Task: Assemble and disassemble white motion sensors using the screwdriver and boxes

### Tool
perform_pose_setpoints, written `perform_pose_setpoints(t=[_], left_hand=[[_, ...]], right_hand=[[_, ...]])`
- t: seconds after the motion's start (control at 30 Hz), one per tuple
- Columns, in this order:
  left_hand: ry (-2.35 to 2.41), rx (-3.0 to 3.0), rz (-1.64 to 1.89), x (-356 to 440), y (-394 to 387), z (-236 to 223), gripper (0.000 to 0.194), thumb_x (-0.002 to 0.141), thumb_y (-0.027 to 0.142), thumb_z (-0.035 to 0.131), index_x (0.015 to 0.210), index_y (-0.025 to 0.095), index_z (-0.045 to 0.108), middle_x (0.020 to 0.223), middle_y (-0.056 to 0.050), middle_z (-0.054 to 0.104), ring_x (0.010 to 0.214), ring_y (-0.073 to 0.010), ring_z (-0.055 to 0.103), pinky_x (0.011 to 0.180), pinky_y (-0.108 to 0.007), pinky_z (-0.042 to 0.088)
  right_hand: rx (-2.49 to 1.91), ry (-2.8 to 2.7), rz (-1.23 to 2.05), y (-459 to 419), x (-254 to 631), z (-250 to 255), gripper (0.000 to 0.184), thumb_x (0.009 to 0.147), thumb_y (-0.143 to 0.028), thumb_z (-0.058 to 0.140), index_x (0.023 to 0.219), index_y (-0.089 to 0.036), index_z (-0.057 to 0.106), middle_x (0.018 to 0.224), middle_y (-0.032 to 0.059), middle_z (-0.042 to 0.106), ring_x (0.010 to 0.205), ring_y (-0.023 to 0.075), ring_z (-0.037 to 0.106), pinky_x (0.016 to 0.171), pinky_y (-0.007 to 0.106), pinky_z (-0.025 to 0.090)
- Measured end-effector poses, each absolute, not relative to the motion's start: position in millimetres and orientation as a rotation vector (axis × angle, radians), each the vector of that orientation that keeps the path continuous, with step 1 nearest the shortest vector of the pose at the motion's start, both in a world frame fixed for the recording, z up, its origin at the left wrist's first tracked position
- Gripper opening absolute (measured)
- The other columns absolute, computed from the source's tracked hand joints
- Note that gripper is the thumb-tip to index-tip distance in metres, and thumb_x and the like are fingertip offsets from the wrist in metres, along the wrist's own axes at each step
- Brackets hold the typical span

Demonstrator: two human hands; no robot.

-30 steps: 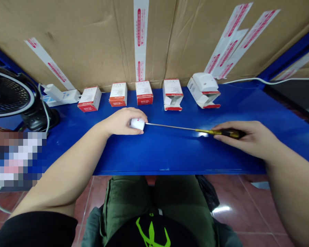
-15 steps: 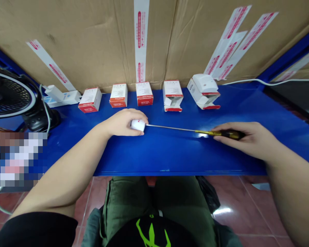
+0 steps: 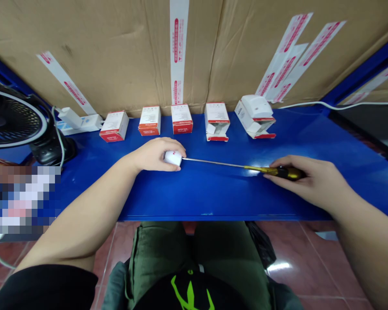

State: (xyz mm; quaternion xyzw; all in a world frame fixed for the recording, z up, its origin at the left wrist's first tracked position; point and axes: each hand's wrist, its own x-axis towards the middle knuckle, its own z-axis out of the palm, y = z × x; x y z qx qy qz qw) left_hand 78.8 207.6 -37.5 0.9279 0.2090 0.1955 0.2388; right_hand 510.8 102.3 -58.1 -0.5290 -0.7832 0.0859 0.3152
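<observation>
My left hand point(image 3: 158, 154) is closed around a small white detector point(image 3: 173, 158) with a red mark, low over the blue table point(image 3: 213, 198). Fingers and palm cover much of its left side. A long-shafted screwdriver point(image 3: 252, 168) with a yellow and black handle lies in the grip of my right hand point(image 3: 305, 176). Its thin metal shaft runs left, and the tip meets the detector's right end; the exact contact point is too small to make out.
Several white-and-red boxes stand along the back, including an opened box point(image 3: 217, 120) and another opened box point(image 3: 257, 122) bearing a white detector point(image 3: 257, 106). At left are a black fan point(image 3: 11, 116) and a power strip point(image 3: 80, 124). Cardboard point(image 3: 116, 51) lines the back.
The screwdriver handle has turned within my right hand, and the fingers have shifted along it. The tip remains at the detector, which my left hand keeps holding in the same place.
</observation>
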Motion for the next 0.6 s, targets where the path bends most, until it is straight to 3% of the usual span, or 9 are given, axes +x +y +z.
perform_pose_setpoints(t=[0.2,0.3,0.47,0.6], left_hand=[[0.563,2.531,0.55,78,209,-39,0.029,0.09,0.041,0.089,0.115,0.026,0.085,0.126,-0.011,0.087,0.117,-0.0304,0.083,0.108,-0.05,0.064],[0.549,2.53,0.563,78,208,-39,0.027,0.09,0.04,0.089,0.114,0.026,0.086,0.125,-0.011,0.087,0.116,-0.0304,0.083,0.108,-0.05,0.064],[0.568,2.525,0.557,79,208,-38,0.03,0.089,0.038,0.09,0.116,0.026,0.086,0.127,-0.011,0.087,0.118,-0.0307,0.083,0.108,-0.048,0.064],[0.56,2.514,0.559,79,208,-38,0.029,0.089,0.039,0.09,0.116,0.027,0.087,0.127,-0.011,0.087,0.118,-0.0306,0.083,0.108,-0.049,0.065]], right_hand=[[-1.258,-2.006,0.216,95,507,-59,0.021,0.091,-0.051,0.082,0.088,-0.03,0.082,0.087,0.0052,0.078,0.07,0.0237,0.075,0.057,0.035,0.064],[-1.293,-1.996,0.292,95,506,-57,0.034,0.092,-0.062,0.084,0.088,-0.029,0.085,0.086,0.0063,0.076,0.068,0.0223,0.074,0.053,0.033,0.061],[-1.368,-2.018,0.443,100,508,-51,0.066,0.086,-0.091,0.075,0.088,-0.026,0.087,0.083,0.0089,0.076,0.069,0.0223,0.073,0.067,0.037,0.064],[-1.466,-2.056,0.613,106,510,-41,0.078,0.08,-0.1,0.071,0.091,-0.025,0.089,0.084,0.0104,0.078,0.07,0.0239,0.073,0.059,0.036,0.058]])
